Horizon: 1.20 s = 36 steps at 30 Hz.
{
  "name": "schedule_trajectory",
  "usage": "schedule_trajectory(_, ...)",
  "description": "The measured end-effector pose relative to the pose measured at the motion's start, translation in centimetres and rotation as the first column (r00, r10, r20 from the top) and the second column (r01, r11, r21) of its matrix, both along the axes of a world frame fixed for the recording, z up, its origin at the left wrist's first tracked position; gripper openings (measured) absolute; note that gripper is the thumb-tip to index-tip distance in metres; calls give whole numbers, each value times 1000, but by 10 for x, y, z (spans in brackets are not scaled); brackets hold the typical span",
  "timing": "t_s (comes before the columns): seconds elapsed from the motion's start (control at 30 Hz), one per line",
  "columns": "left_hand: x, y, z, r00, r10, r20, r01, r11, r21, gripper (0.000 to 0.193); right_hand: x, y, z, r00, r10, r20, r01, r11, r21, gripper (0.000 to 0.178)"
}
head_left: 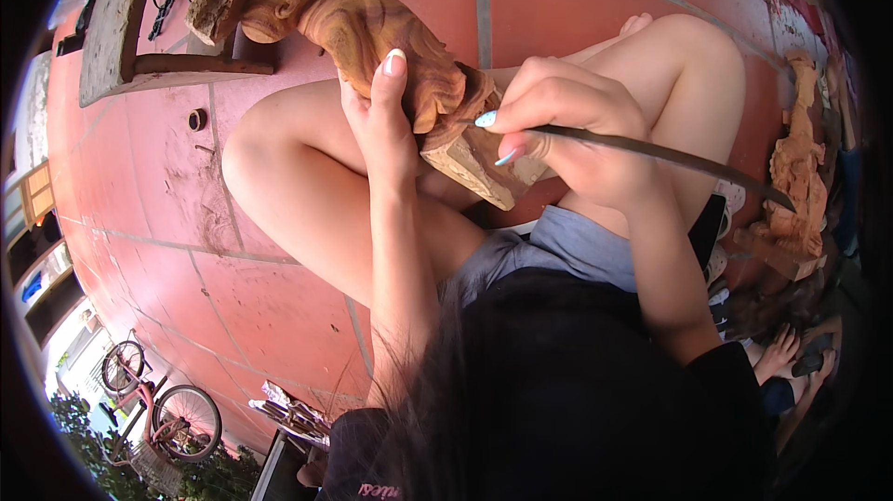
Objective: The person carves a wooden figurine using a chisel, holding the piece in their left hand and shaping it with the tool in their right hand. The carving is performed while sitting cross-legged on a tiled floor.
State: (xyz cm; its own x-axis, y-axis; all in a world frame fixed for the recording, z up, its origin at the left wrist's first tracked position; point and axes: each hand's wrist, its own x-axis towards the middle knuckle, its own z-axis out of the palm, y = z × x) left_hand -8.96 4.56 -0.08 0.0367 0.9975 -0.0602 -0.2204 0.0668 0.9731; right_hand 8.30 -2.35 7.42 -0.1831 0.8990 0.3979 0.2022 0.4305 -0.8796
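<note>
Two hands on one workpiece, centre-upper frame. Left hand point(379, 120) wraps the wooden carving point(391, 45) from below, thumb up along its curved body, fingers closed around the far side — firm grip. The carving is light brown, curved, with grooved relief; its squared base block point(470, 166) sits lower, centre frame, between both hands.

Right hand point(567, 124) is closed around a long thin dark carving tool point(670, 159). The tool shaft runs from the hand out toward the right of the frame, slightly bowed by the lens. Working end is hidden behind the fingers at the base block, so can't tell the exact contact spot. Index finger presses against the block.

Carving is held in the air above the person's bent knees point(307, 175), not resting on the floor as far as I can see.

Around it: red tiled floor point(251, 315) fills the left and top. Rough wooden planks point(121, 17) upper left. Another carved wooden figure point(798, 175) stands at the right edge. Pink bicycle point(158, 403) lower left, beside greenery. Another person's bare foot point(777, 352) lower right, well apart from the hands.
</note>
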Motion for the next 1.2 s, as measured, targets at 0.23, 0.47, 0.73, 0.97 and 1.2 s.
schedule_trajectory(0.23, -2, 1, -4, 999, -17, 50, 18, 1000, -10, 53, -6, -6, 8, 973, -215, -89, 195, 961, -197, 14)
schedule_trajectory(0.47, -7, -2, 1, 973, -36, 229, 55, 996, -77, 52, -17, -9, 14, 957, -225, 184, 233, 972, -21, 17)
schedule_trajectory(0.73, -2, -6, 6, 983, 26, 180, -18, 999, -47, 53, -36, -21, 20, 917, -186, 354, 192, 981, 19, 22)
schedule_trajectory(0.97, 0, -8, 13, 968, 52, 245, -48, 999, -25, 52, -41, -12, 20, 884, -241, 400, 256, 967, 16, 15)
schedule_trajectory(1.2, -2, -9, 17, 971, 35, 237, -35, 999, -2, 50, -44, -14, 14, 932, -296, 210, 300, 954, 15, 19)
